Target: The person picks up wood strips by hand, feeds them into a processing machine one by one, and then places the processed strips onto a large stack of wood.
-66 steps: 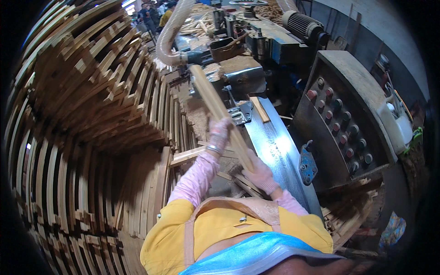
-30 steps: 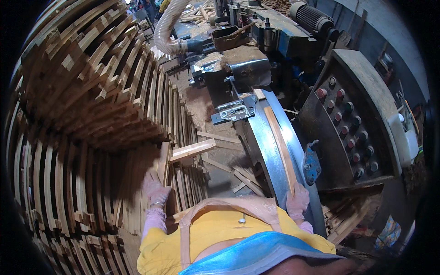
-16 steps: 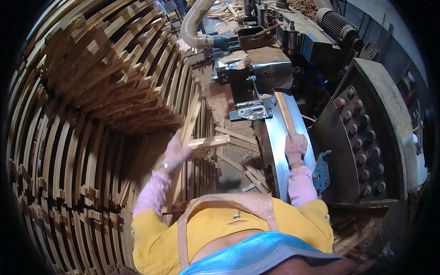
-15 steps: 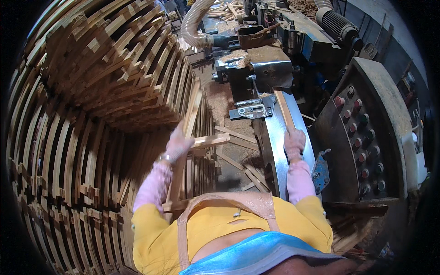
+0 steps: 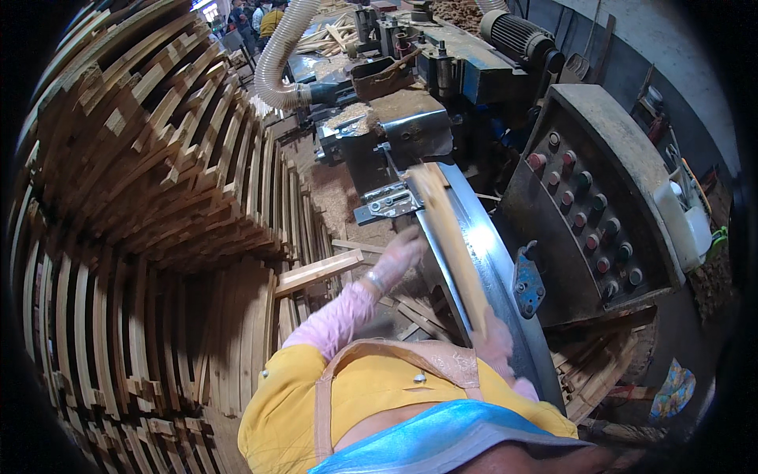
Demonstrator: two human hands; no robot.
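A long wooden strip [image 5: 452, 245] slants along the shiny metal bed [image 5: 488, 241] of a woodworking machine. Its far end is blurred beside the metal guide bracket [image 5: 391, 201]. My right hand [image 5: 495, 341] is closed around the strip's near end, low on the bed. My left hand [image 5: 401, 251] is a little left of the strip, just below the bracket; its fingers are somewhat blurred but look loosely stretched, with nothing visible in them. Another wooden strip [image 5: 320, 272] juts out from the stack beside my left forearm.
Tall stacks of wooden strips [image 5: 158, 158] fill the left side. A control panel with several buttons [image 5: 588, 201] stands at the right. A blue metal bracket [image 5: 527, 280] sits by the bed's right edge. A ribbed hose [image 5: 276, 59] and a motor [image 5: 517, 35] are farther back.
My left hand has come rightward from the stack to beside the bed. My right hand has drawn back nearer my body and grips a strip's near end. The view has shifted right.
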